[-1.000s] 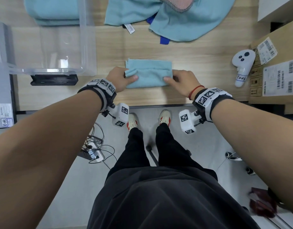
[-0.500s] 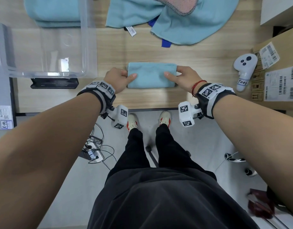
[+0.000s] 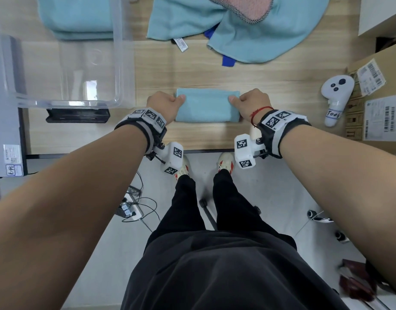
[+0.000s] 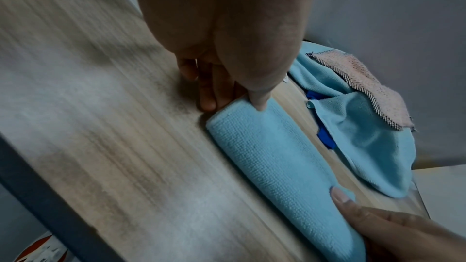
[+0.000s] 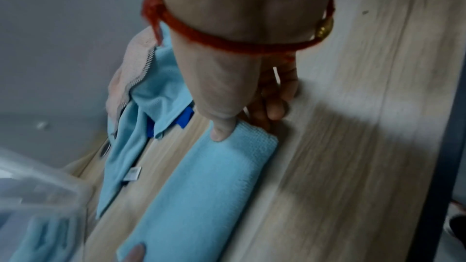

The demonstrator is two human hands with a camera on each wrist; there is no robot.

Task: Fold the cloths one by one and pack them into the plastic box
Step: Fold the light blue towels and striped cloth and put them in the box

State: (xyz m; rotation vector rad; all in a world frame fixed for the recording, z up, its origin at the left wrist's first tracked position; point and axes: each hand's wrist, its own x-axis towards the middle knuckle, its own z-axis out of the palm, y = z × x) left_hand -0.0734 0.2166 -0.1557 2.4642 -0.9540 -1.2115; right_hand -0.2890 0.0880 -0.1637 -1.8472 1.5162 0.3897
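Both hands' fingers [image 4: 258, 99] pinch the folded cloth [image 3: 207, 105] ends near the surface's front edge; uneven lifting risks unfolding.

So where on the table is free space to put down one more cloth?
Bare wood lies between the folded cloth and the cloth pile behind it, and between the cloth and the controller on the right. On the left, the plastic box and the black object crowd the table. Both hands pinch the cloth's ends.
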